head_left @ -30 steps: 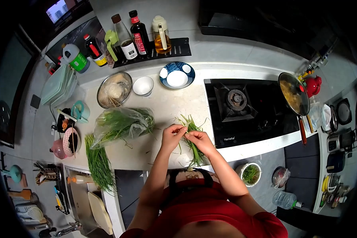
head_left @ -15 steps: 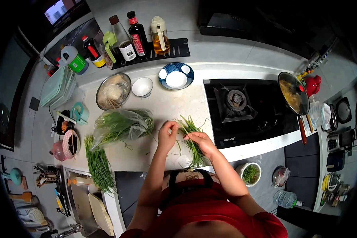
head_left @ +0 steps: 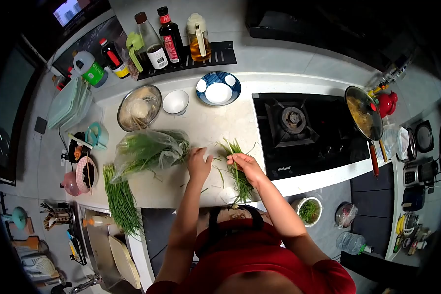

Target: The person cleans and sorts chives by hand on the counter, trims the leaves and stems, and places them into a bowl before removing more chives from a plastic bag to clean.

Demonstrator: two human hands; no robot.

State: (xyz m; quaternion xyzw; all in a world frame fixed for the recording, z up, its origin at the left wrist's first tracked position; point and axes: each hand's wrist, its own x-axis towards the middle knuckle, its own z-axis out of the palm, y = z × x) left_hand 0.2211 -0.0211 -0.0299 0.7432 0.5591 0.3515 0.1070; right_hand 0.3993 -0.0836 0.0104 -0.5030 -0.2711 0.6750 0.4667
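Observation:
My right hand (head_left: 247, 167) pinches a few stalks of the chives (head_left: 239, 182), which form a small loose bunch on the counter near its front edge. My left hand (head_left: 199, 164) is beside the right end of a clear plastic bag (head_left: 154, 149) full of chives, thumb and fingers apart; whether its fingertips touch the bag I cannot tell. Left of the bag, a larger bunch of chives (head_left: 121, 201) hangs over the counter's edge. Some loose green bits lie between my hands.
At the back stand a metal bowl (head_left: 127, 113), a white bowl (head_left: 175, 102) and a blue-patterned dish (head_left: 219, 92). A gas stove (head_left: 323, 159) with a lidded pan (head_left: 362, 115) is on the right. Below it, a white bin (head_left: 318, 203) with green scraps stands on the floor.
My left hand has moved left, away from the small bunch and toward the bag, and its fingers have spread. My right hand stays at the bunch, slightly higher in view.

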